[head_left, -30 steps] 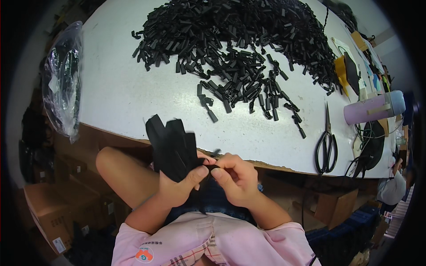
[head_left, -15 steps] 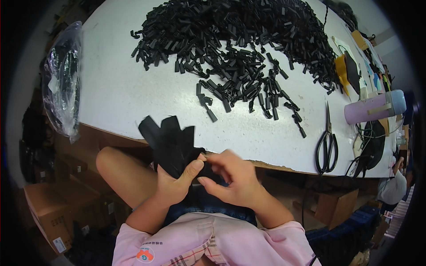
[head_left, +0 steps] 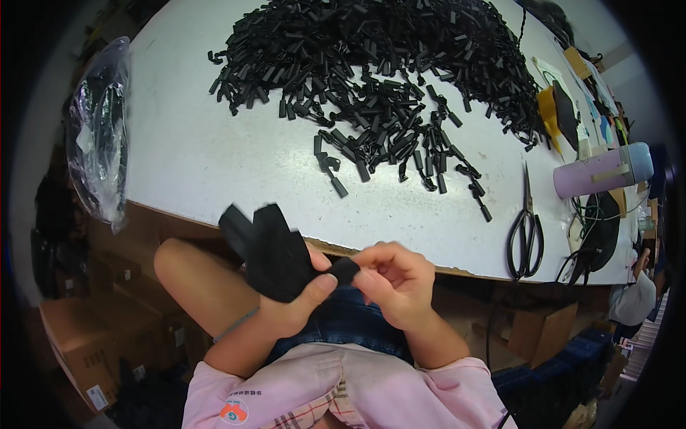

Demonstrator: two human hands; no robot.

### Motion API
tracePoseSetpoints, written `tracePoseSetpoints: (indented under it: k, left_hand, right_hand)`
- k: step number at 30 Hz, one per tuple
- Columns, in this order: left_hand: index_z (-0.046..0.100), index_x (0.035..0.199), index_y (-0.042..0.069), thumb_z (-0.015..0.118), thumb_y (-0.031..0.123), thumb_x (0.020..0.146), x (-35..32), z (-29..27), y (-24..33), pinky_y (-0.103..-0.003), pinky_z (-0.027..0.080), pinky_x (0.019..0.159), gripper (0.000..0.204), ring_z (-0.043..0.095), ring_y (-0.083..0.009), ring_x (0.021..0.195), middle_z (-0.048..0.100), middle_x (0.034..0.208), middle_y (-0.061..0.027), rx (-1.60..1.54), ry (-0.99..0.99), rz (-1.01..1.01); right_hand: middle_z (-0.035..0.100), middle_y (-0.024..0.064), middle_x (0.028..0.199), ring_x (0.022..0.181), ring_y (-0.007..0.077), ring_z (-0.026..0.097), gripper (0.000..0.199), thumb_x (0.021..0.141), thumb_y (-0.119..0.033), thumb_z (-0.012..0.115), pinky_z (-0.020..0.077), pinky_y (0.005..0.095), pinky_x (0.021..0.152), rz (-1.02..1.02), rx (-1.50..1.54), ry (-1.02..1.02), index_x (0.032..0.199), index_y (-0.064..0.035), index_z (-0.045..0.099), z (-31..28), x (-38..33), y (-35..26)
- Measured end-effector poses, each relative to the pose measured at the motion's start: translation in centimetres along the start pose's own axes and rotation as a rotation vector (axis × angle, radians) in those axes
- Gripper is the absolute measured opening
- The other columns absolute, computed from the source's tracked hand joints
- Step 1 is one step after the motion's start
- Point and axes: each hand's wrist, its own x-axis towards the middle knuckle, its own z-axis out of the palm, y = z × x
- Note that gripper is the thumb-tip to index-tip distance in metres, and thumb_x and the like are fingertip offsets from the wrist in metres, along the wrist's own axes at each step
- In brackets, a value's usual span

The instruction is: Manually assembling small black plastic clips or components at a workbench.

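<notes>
From my end, I saw the left hand (head_left: pixel 289 309) closed firmly on a fan of black strips (head_left: pixel 268 254), their long axes running up and leftward from the grip, tips toward the worktop (head_left: pixel 193 157). The relation that mattered was the gap between the hands: a short black tab (head_left: pixel 345 271) bridged it, lying just right of the left thumb, its length running roughly across toward the right hand (head_left: pixel 406 292). Both hands touched it, so neither was clearly nearer. The right thumb and forefinger pinched its right end, the other fingers loosely curled. I couldn't tell whether the tab joined the strips. Beyond lay a black pile (head_left: pixel 386 50), with scissors (head_left: pixel 527 247) to the right.
</notes>
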Motion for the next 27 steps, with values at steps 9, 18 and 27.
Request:
tracePoseSetpoints:
  k: [9, 18, 27]
  left_hand:
    - [0.054, 0.090, 0.004, 0.058, 0.003, 0.073, 0.6, -0.2, -0.3, -0.020, 0.036, 0.063, 0.017, 0.047, -0.0123, 0.066, 0.048, 0.070, -0.0025, 0.272, -0.061, 0.277]
    - [0.052, 0.081, 0.003, 0.058, 0.008, 0.075, 0.2, 0.5, -1.3, -0.022, 0.037, 0.061, 0.009, 0.047, -0.0112, 0.068, 0.050, 0.075, -0.0028, 0.257, 0.112, 0.313]
    - [0.053, 0.086, 0.001, 0.055, 0.007, 0.076, 0.6, 0.5, -0.2, -0.019, 0.035, 0.059, 0.012, 0.042, -0.0058, 0.066, 0.049, 0.076, -0.0002, 0.126, 0.103, 0.092]
  right_hand:
    - [0.055, 0.0049, 0.059, 0.048, 0.0065, 0.049, 0.005, 0.074, 0.001, 0.053, 0.0370, 0.0177, 0.042, -0.408, -0.619, -0.146, 0.071, 0.0034, 0.056, 0.1, 0.6, -0.2]
    - [0.050, 0.0099, 0.060, 0.047, 0.0207, 0.049, 0.011, 0.069, -0.004, 0.057, 0.0389, 0.0272, 0.042, -0.569, -1.101, 0.200, 0.079, 0.0000, 0.055, -0.7, 2.9, -0.9]
    - [0.050, 0.0074, 0.073, 0.062, 0.0211, 0.052, 0.007, 0.068, -0.006, 0.057, 0.0432, 0.0302, 0.046, -0.503, -1.543, 0.409, 0.071, -0.0032, 0.052, -3.1, 6.0, -1.1]
